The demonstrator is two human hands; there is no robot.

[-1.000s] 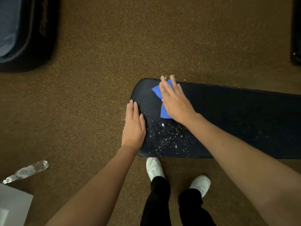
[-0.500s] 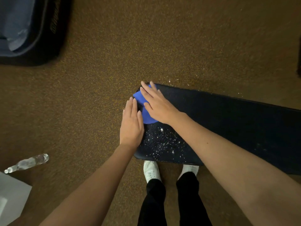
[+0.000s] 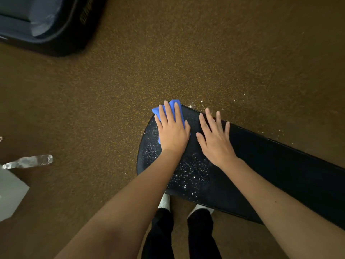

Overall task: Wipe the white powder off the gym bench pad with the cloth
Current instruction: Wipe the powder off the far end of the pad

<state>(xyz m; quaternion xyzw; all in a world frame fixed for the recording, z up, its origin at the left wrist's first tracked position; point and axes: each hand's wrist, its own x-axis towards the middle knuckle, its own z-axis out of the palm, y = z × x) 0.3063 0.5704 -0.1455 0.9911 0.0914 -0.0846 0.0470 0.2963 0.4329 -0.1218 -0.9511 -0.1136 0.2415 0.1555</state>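
1. The bench pad [image 3: 261, 174] is a long, rounded-end slab of black, pebbled vinyl lying over a brown speckled floor [image 3: 186, 62].
2. The cloth [image 3: 178, 109], a soft, folded piece of bright blue fabric, lies flat on the pad's rounded end at its far edge, with 1 corner poking past the rim.
3. The left hand [image 3: 171, 131] rests palm-down on the cloth, its fingers [image 3: 168, 111] straight and close together, pressing the fabric to the pad.
4. The right hand [image 3: 214, 141] lies flat on bare vinyl just beside the left hand, its fingers [image 3: 210, 118] straight and slightly spread, holding nothing.
5. White powder [image 3: 194, 171] shows as fine, glittery specks scattered on the pad's near half, below both wrists; a few specks dot the floor beyond the pad's far edge.
6. A clear plastic bottle [image 3: 29, 161] lies on its side on the floor, well apart from the pad's rounded end.
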